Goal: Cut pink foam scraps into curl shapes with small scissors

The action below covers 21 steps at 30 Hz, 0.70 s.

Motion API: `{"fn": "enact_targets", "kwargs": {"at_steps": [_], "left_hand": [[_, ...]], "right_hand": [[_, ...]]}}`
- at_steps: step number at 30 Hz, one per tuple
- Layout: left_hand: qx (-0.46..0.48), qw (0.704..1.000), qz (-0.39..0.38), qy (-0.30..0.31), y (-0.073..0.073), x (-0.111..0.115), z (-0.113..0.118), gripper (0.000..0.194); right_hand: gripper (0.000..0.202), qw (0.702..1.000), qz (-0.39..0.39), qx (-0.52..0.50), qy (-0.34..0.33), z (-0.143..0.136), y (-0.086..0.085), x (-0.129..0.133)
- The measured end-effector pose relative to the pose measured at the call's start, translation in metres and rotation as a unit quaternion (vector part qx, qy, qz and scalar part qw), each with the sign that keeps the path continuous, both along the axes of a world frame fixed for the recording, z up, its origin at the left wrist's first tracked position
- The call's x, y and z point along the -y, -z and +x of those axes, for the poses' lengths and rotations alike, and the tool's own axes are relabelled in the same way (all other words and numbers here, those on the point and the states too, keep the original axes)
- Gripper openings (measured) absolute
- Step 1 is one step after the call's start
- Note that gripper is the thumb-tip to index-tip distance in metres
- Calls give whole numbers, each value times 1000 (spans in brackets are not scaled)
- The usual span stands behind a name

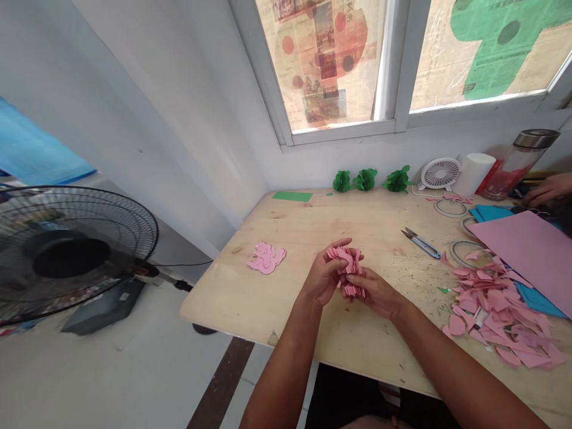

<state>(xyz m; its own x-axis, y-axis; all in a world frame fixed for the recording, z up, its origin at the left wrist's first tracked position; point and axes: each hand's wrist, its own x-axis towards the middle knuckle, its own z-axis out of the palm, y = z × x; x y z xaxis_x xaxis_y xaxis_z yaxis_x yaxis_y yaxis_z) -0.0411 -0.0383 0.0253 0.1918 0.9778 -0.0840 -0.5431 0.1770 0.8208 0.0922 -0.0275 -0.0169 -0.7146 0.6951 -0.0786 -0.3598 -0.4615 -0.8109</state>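
Note:
A thick bunch of pink paper cutouts [351, 260], layered like pages, is held between both hands over the middle of the table. My left hand [325, 273] grips its left side, with the thumb across the front. On the lower right, my right hand [372, 290] is closed on the same bunch, its thumb and fingers pressed against the layers. Parts of the bunch are hidden behind the fingers. To the left lies a small stack of pink paper cutouts [267, 257] with scalloped edges, flat on the wood.
Thread snips [421, 243] and pink scraps [496, 310] lie right on the table [232, 298]. Green paper ornaments [365, 179], a small white fan [440, 173] and a bottle [513, 164] stand along the wall. Another person's hand [547, 190] is far right; a large fan [71, 253] stands left.

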Motion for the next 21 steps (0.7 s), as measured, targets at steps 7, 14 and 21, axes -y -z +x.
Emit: {"fn": "enact_targets", "kwargs": {"at_steps": [7,14,21], "left_hand": [[-31,999,-12,-28,-1,1,2,55],[7,998,-30,-55,4,-1,1,60],[36,997,-44,-60,6,-1,2,58]], "right_hand": [[17,1000,10,-7,0,0,2,-1],[18,1000,14,-25,-4,-1,6,-1],[18,999,15,-37,-9,-1,4,-1]]}}
